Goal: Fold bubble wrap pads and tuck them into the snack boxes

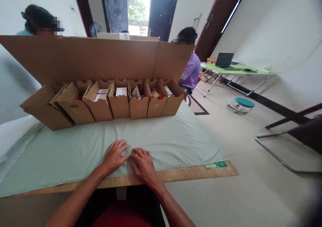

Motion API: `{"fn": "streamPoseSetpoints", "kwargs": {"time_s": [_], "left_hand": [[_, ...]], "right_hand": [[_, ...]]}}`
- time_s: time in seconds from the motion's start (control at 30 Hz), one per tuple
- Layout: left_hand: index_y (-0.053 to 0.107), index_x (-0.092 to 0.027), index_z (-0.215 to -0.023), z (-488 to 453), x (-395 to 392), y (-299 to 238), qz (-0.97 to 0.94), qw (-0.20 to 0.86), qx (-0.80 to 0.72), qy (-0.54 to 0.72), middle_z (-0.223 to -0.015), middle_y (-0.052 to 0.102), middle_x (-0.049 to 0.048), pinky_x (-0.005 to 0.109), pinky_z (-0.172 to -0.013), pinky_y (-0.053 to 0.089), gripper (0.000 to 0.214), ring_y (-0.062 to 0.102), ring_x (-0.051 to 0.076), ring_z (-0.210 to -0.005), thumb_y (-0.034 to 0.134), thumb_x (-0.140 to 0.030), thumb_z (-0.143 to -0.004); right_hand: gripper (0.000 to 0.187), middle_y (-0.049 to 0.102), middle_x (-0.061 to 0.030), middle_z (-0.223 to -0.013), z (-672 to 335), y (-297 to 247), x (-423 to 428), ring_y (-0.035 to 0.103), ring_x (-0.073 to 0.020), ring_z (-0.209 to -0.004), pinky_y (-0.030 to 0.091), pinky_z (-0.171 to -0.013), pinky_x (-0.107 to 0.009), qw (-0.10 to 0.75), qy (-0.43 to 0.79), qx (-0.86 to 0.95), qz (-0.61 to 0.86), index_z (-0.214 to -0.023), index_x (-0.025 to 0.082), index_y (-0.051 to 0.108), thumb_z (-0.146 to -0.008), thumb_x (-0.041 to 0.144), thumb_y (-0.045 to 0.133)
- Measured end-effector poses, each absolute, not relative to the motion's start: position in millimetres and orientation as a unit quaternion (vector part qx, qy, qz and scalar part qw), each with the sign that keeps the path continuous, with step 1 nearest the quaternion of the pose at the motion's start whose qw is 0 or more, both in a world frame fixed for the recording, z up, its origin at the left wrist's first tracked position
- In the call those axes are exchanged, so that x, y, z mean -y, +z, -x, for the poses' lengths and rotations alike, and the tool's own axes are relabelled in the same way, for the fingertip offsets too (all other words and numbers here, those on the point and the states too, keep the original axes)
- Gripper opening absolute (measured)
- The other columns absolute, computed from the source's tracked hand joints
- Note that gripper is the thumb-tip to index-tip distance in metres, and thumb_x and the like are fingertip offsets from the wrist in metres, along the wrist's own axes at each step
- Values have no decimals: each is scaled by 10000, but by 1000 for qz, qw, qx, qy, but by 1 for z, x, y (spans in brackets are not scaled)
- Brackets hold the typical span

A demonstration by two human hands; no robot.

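Note:
My left hand (116, 155) lies palm down on the pale green cloth (161, 133), its fingers stretched out and holding nothing. Close beside it, my right hand (144, 163) rests flat on the same cloth near the table's front edge, also with nothing in it. Beyond both hands stands a row of several open cardboard bins (139, 107). Inside one of the middle bins is a white box (121, 92). Purple-and-white boxes (101, 95) sit in a bin left of it. Crumpled packets (137, 92) and red wrapped items (156, 94) show in bins toward the right.
A tall cardboard panel (108, 57) rises behind the bins. Beyond it sit a person in purple (192, 71) and another person (40, 20) at left. At right are a green folding table (241, 69) with a laptop (224, 59), a teal stool (244, 102) and a metal-framed chair (276, 160).

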State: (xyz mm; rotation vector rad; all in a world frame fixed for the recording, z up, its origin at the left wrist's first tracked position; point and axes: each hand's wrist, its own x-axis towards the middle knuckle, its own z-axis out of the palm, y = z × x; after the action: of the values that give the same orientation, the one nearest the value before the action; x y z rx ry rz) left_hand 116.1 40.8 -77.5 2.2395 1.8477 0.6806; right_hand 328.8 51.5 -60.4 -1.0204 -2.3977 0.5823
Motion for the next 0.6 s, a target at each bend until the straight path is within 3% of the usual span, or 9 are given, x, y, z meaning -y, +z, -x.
{"fn": "streamPoseSetpoints", "kwargs": {"time_s": [0.2, 0.27, 0.37, 0.47, 0.6], "left_hand": [[745, -221, -1172, -124, -88, -63, -694, 158, -595, 373, -1336, 687, 115, 499, -1115, 513, 340, 644, 282, -1237, 643, -255, -850], [738, -220, -1171, -127, -106, -59, -679, 171, -592, 398, -1330, 682, 113, 488, -1099, 529, 341, 653, 277, -1223, 641, -245, -845], [716, -198, -1197, -131, -135, -55, -663, 174, -597, 418, -1321, 675, 124, 467, -1070, 552, 360, 662, 273, -1214, 619, -229, -852], [675, -185, -1254, -137, -166, -53, -647, 175, -602, 434, -1304, 673, 122, 439, -1045, 566, 424, 670, 260, -1198, 611, -189, -836], [616, -172, -1331, -143, -201, -55, -633, 168, -610, 445, -1287, 671, 132, 439, -1037, 564, 502, 671, 262, -1188, 602, -165, -829]], "right_hand": [[221, 773, -33, -1184, -334, -65, -54, 680, -255, -1173, 504, -1014, -442, 327, 283, 812, 391, -1030, 283, 752, -859, 209, 634], [213, 800, -4, -1064, -345, -59, -65, 737, -232, -1006, 570, -906, -399, 359, 315, 778, 408, -1021, 315, 757, -880, 272, 603], [260, 800, -37, -1008, -359, -40, -103, 738, -213, -836, 598, -754, -352, 377, 307, 750, 447, -1049, 277, 760, -928, 327, 536], [303, 782, -88, -1076, -353, -18, -160, 723, -207, -874, 592, -767, -346, 362, 277, 755, 472, -1116, 217, 743, -925, 302, 524], [365, 754, -94, -1176, -318, -8, -230, 702, -227, -1024, 582, -865, -374, 337, 268, 775, 463, -1189, 213, 717, -841, 218, 607]]}}
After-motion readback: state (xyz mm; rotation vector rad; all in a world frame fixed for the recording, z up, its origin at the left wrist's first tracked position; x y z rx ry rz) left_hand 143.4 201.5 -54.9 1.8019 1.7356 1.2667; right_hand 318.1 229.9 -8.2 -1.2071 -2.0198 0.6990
